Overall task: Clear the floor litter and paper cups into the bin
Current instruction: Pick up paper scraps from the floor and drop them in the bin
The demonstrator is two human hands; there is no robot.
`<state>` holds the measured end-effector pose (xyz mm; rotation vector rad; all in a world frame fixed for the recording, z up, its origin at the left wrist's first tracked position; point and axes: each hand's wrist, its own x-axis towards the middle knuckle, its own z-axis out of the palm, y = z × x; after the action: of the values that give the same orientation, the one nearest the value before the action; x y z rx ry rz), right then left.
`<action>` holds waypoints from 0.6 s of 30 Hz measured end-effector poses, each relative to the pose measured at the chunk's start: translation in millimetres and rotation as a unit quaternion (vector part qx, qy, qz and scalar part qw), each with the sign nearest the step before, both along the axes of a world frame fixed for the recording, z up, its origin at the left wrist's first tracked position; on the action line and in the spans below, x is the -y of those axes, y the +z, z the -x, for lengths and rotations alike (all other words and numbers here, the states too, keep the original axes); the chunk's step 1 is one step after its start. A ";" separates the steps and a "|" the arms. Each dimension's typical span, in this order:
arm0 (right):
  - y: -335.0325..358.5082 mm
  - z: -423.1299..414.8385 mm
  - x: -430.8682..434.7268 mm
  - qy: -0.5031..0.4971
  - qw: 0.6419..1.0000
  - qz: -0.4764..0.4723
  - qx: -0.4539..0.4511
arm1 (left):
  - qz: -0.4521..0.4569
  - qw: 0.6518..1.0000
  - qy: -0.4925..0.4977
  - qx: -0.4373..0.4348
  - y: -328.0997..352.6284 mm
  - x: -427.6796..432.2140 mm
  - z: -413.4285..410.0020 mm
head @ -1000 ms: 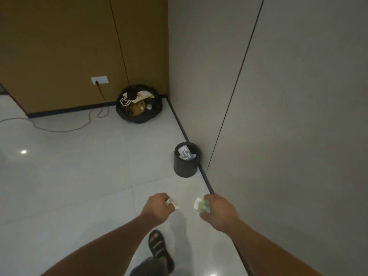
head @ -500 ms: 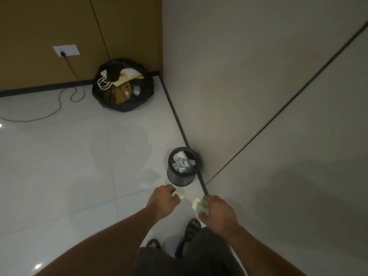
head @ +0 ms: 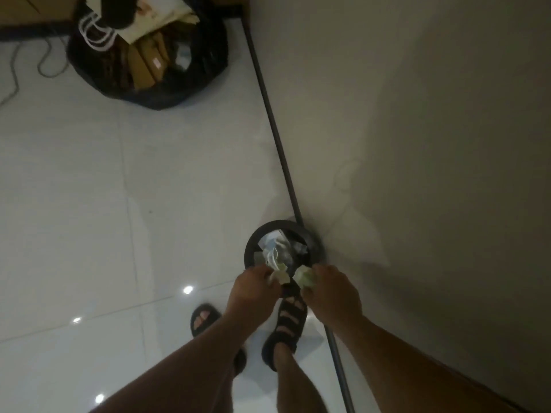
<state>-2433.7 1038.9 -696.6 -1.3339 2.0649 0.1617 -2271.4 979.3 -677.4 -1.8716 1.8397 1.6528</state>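
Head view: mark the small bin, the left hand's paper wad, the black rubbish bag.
small bin (head: 249, 251), head view, left arc of its dark rim.
paper wad (head: 280, 275), head view, crumpled part sticking out of the left hand (head: 253, 289).
black rubbish bag (head: 161, 99), head view, bare plastic on its near side.

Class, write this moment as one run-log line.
phase: drop-off | left hand: grips pale scrap | right hand: grips greenish scrap | bin: litter inside, hands at near rim | release: not yet
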 end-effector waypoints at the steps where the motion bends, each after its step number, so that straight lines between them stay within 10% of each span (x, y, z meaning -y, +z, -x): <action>1: -24.8 3.8 12.5 -0.001 1.000 -0.006 -0.001 | 0.000 1.000 -0.002 0.003 -24.8 11.5 6.3; 10: -184.9 6.0 43.4 0.024 0.998 -0.020 -0.051 | 0.137 0.945 -0.285 0.087 -199.5 21.7 11.7; 18: -155.8 -5.3 25.9 0.028 0.999 0.018 -0.040 | 0.142 0.924 -0.340 0.100 -184.0 25.1 -11.4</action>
<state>-2428.5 1012.9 -852.4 -1.4280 2.1075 0.2070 -2260.1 954.2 -861.4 -1.1688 2.3450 0.9682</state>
